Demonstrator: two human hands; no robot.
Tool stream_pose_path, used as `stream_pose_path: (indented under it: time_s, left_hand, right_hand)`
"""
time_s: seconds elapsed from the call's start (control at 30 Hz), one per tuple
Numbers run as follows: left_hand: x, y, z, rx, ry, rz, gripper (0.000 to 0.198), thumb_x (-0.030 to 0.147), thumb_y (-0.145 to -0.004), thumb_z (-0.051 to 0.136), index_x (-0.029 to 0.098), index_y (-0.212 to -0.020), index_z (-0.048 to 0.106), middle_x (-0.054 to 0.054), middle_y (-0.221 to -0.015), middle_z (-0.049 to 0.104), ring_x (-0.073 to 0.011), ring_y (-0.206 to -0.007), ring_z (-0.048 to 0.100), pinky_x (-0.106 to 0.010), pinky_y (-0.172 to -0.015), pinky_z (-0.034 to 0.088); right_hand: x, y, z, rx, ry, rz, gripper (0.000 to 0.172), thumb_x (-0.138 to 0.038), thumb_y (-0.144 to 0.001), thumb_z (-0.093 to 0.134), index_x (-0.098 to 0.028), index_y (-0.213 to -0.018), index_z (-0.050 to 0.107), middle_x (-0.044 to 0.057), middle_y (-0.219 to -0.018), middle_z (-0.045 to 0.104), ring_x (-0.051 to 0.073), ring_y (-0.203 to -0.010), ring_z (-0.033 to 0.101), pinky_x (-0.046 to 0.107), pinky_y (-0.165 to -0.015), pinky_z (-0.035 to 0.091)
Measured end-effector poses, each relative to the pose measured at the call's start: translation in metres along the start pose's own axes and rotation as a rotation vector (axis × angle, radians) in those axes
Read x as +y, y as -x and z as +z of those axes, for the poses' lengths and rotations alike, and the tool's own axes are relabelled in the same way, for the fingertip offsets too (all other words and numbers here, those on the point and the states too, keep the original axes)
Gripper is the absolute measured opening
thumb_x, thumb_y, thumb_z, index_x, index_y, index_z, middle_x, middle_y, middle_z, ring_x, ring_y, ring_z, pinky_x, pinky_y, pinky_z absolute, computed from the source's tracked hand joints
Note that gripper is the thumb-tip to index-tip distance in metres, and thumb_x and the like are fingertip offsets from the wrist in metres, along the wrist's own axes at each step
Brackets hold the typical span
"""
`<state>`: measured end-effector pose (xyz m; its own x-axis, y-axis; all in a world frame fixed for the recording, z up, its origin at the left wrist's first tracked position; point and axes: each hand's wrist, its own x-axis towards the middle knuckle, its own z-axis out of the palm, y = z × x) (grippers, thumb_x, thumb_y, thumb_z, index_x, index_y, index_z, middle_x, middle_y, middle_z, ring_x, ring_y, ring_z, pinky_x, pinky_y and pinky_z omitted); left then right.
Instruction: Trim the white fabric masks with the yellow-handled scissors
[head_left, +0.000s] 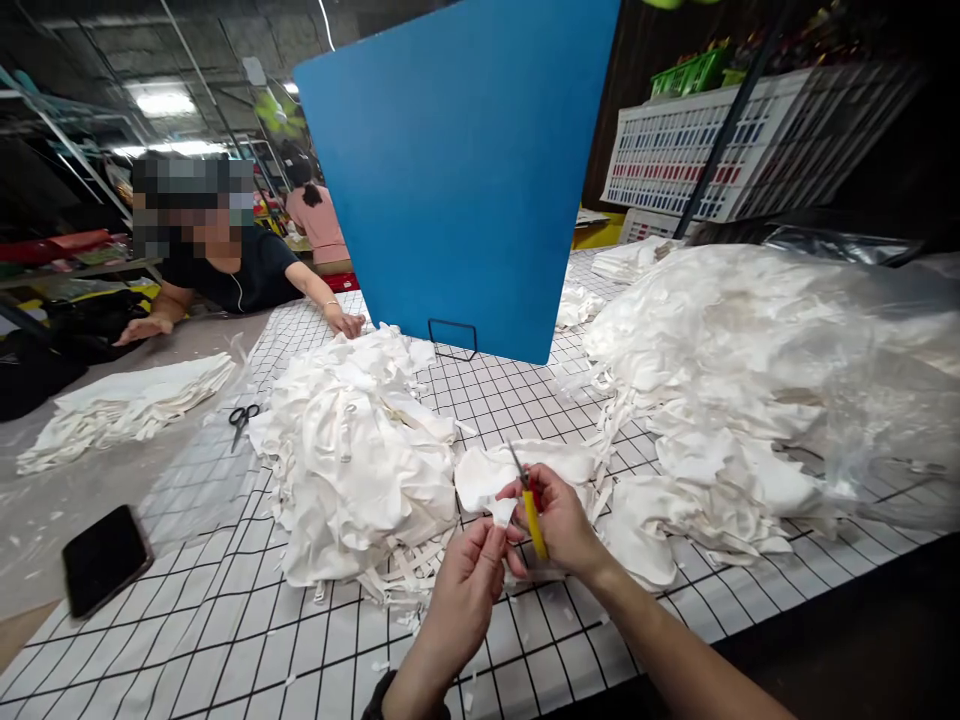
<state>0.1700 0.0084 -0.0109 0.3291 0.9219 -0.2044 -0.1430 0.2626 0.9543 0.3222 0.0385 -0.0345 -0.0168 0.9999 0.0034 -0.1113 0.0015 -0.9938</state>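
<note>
A checked table (217,655) carries everything here. A blue board (465,180) stands upright at its far side. A white cloth heap (352,480) lies left of the hands, and a larger heap (712,320) lies to the right. Between them, close together, the right hand (561,528) grips yellow-handled scissors (533,528), while the left hand (474,562) pinches a small white cloth end (503,511) just beside the scissors.
</note>
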Motion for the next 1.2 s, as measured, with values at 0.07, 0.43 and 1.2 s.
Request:
stream_pose_path:
  time_s: [0.07, 0.43, 1.2]
  left_hand:
    - [0.003, 0.001, -0.001, 0.107, -0.063, 0.106, 0.026, 0.043, -0.084, 0.064, 0.017, -0.083, 0.068, -0.006, -0.089, 0.06, -0.0094, -0.057, 0.049, -0.019, -0.049, 0.039]
    - [-0.006, -0.014, 0.003, -0.067, 0.103, 0.075, 0.03, 0.042, -0.087, 0.06, 0.014, -0.087, 0.069, -0.003, -0.062, 0.062, -0.0152, -0.056, 0.061, -0.025, -0.058, 0.048]
    - [0.002, -0.006, 0.007, -0.118, -0.168, 0.169, 0.022, 0.034, -0.091, 0.056, 0.019, -0.077, 0.065, -0.004, -0.076, 0.057, -0.0155, -0.063, 0.058, -0.025, -0.061, 0.05]
  right_hand:
    - [-0.004, 0.002, -0.002, 0.025, 0.005, -0.022, 0.021, -0.028, -0.074, 0.073, -0.022, -0.084, 0.055, 0.0, -0.087, 0.064, 0.012, -0.067, 0.057, 0.024, -0.061, 0.048]
    - [-0.015, 0.026, -0.034, 0.034, 0.151, 0.118, 0.031, -0.039, -0.073, 0.074, -0.021, -0.081, 0.05, -0.002, -0.083, 0.06, 0.012, -0.066, 0.055, 0.026, -0.063, 0.045]
    - [-0.056, 0.06, -0.034, -0.04, 1.039, 0.04, 0.026, -0.042, -0.07, 0.069, -0.023, -0.079, 0.054, 0.001, -0.076, 0.064, 0.017, -0.064, 0.053, 0.027, -0.057, 0.036]
